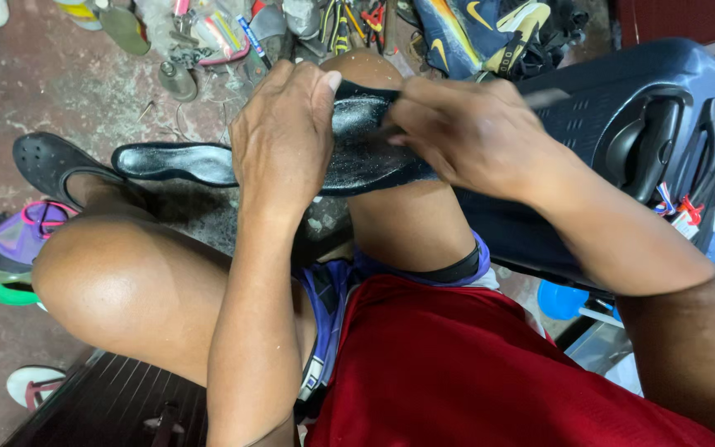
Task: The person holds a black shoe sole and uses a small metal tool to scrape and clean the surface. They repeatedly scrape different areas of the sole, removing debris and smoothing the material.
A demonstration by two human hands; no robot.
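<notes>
A long black shoe sole (184,163), glossy on top, lies across my right knee and reaches out to the left. My left hand (285,136) grips its middle from above, thumb over the far edge. My right hand (472,132) is closed on a thin dark tool whose handle (546,98) sticks out to the right; its tip is hidden against the sole. My bare knees (117,285) and a red shirt (473,372) fill the lower part of the view.
A dark blue hard suitcase (647,124) lies at right. A black clog (47,161) is on my left foot. Tools, bottles and shoe parts (208,37) litter the concrete floor ahead. Colourful shoes (18,248) sit at left.
</notes>
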